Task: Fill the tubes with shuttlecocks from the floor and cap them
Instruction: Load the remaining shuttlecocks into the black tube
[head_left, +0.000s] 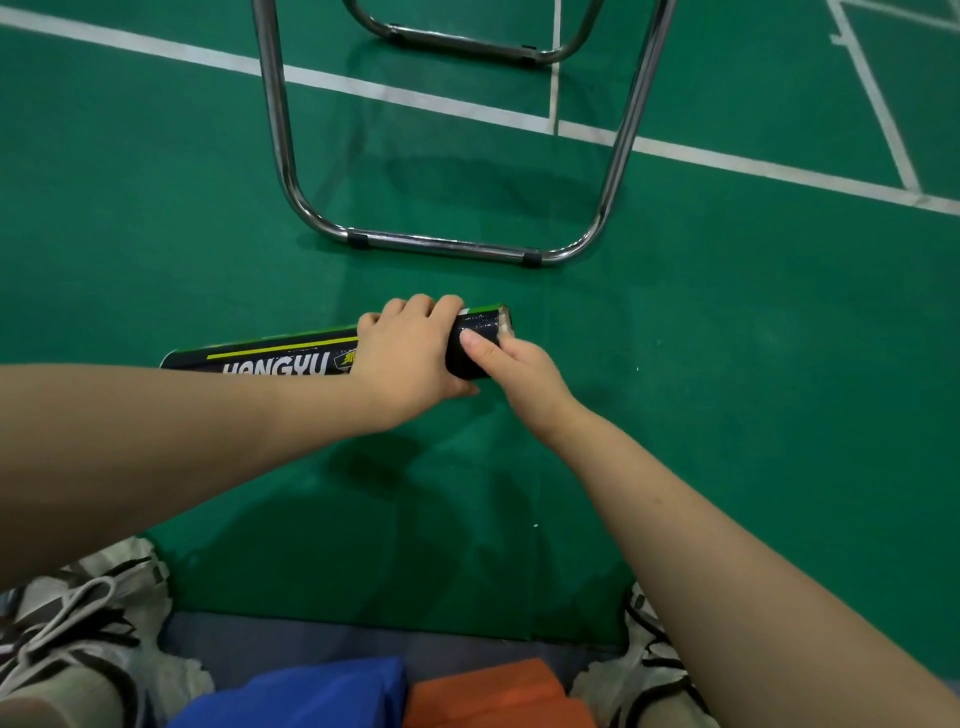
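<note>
1 tube (270, 358) is held level close to the floor (727, 415): the left hand (410, 358) wraps its barrel, and the right hand (519, 369) pinches its end. Uneven pressure here may crush that end or twist the tube free.

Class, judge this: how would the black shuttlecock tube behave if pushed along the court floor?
The tube is a long cylinder lying sideways, so it would probably roll on the floor. Its glossy skin may be slippery. It looks straight though the left hand and right hand grip near one end, so likely stiff.
</note>
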